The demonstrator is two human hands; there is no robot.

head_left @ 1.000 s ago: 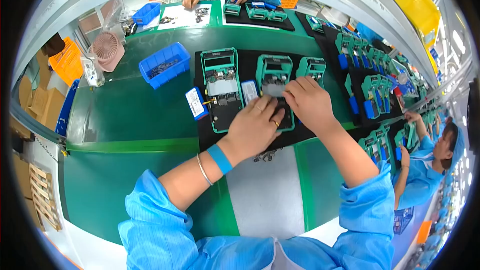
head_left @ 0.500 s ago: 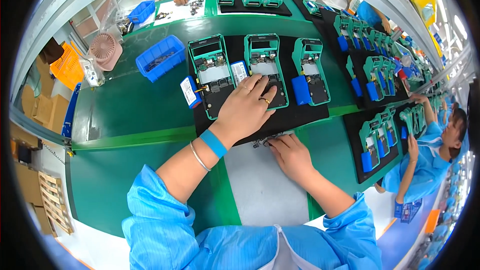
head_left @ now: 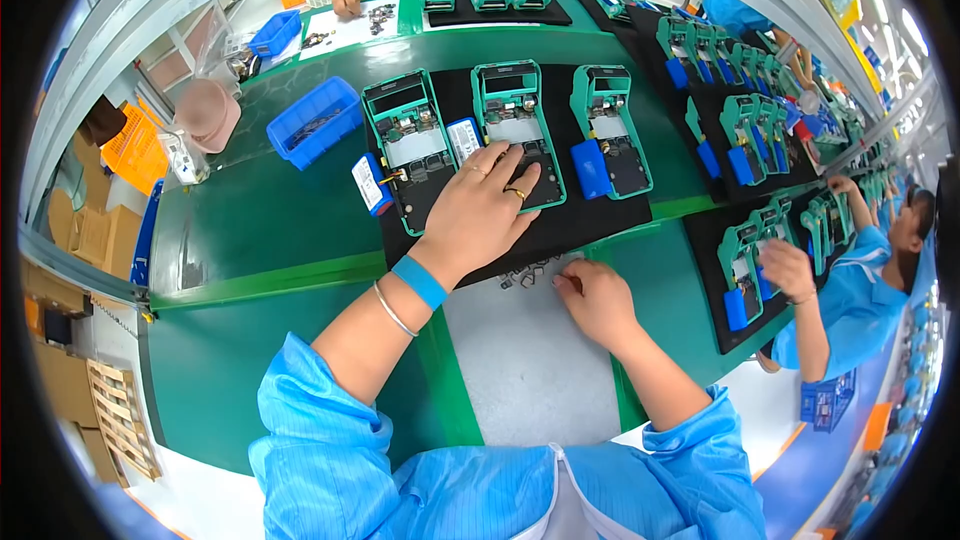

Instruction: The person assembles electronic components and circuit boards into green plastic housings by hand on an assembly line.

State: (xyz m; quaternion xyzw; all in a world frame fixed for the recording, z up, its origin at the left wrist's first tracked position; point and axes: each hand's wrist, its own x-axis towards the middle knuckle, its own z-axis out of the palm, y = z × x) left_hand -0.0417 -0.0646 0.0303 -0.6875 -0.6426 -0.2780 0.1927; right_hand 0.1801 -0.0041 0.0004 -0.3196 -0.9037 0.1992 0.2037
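My left hand (head_left: 478, 205) lies over the lower part of the middle green device housing (head_left: 515, 125), its fingers spread across the open inside. My right hand (head_left: 600, 305) is closed, thumb and forefinger bent together just right of some small dark metal parts (head_left: 530, 275). Whatever is between those fingertips, if anything, is too small to make out. A left housing (head_left: 412, 145) and a right housing (head_left: 612, 130) flank the middle one on a black mat (head_left: 610, 228). Blue battery packs, one at the right housing (head_left: 590, 170), sit beside the housings.
The small parts lie at the far end of a grey sheet (head_left: 535, 370). A blue bin (head_left: 315, 125) stands left of the mat. More housings on black mats (head_left: 715, 325) line the right, where a co-worker's hand (head_left: 787, 268) reaches in. Another person works across the table.
My right hand has drawn slightly right, away from the small parts, which show more now. My left hand stays on the middle housing. The view has shifted a little.
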